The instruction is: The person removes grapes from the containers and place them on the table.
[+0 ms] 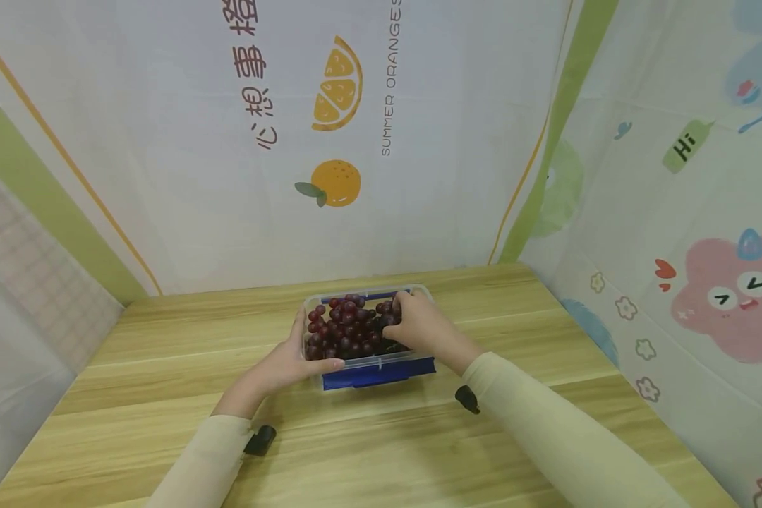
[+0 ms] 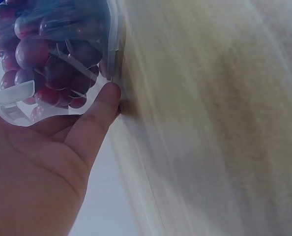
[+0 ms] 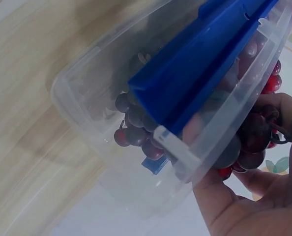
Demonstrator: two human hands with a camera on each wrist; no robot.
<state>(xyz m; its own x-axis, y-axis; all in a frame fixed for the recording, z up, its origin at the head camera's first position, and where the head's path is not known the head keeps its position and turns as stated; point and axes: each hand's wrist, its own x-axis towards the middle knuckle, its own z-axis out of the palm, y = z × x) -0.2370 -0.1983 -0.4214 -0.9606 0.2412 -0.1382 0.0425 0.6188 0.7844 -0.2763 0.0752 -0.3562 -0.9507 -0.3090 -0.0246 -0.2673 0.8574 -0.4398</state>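
A clear plastic container (image 1: 381, 363) with blue side flaps (image 1: 384, 374) sits towards the back of the table, full of dark red grapes (image 1: 346, 328). My left hand (image 1: 286, 363) holds its left front corner, thumb along the front and fingers at the left side. In the left wrist view, that hand (image 2: 38, 172) touches the clear wall with grapes (image 2: 33, 51) behind it. Over the right end, my right hand (image 1: 419, 324) reaches inside. The right wrist view has this hand (image 3: 249, 206) gripping a bunch of grapes (image 3: 254, 135) by the rim, its fingers partly hidden.
The wood-grain table (image 1: 381, 444) reaches to a printed cloth backdrop (image 1: 444, 176) behind the container. Another patterned cloth (image 1: 641, 233) hangs along the right side. Black wrist devices (image 1: 260, 440) show on both forearms.
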